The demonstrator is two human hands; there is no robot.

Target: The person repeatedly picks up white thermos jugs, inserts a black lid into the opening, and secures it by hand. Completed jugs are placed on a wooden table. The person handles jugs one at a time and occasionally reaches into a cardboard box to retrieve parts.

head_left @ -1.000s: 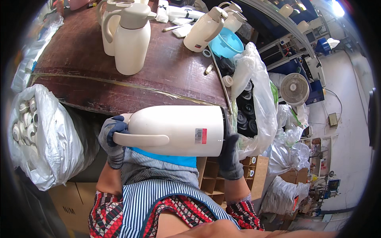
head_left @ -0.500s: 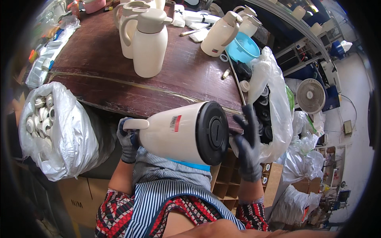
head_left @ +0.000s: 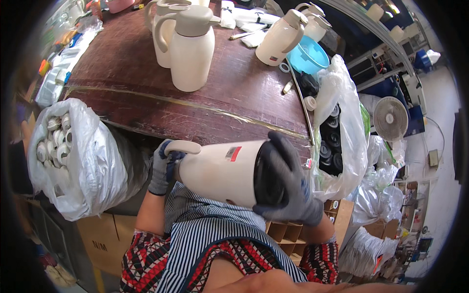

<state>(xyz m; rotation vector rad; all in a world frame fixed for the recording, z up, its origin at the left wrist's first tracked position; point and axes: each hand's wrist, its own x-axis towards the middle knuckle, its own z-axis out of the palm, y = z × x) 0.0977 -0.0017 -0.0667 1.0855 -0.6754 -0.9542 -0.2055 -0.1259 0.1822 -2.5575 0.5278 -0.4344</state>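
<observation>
A cream vacuum jug (head_left: 210, 168) lies on its side in front of me, just off the table's near edge, with a red-and-white label on its body. My left hand (head_left: 160, 171), in a grey and dark glove, grips its top end beside the handle (head_left: 183, 146). On the jug's other end is a black base (head_left: 266, 178). My right hand (head_left: 295, 188), gloved alike and slightly blurred, is closed round that base, its fingers across the bottom face. The hand hides much of the base.
More cream jugs (head_left: 192, 61) stand upright on the dark red table (head_left: 112, 63). A blue basin (head_left: 312, 56) is at the right. A bag of white parts (head_left: 93, 166) stands left, a bag of black parts (head_left: 347, 171) right. Below is a divided carton (head_left: 288, 232).
My right hand has come in from beside the jug onto its black base, which was fully visible before. In the picture, the jug and the surroundings have shifted slightly rightward.
</observation>
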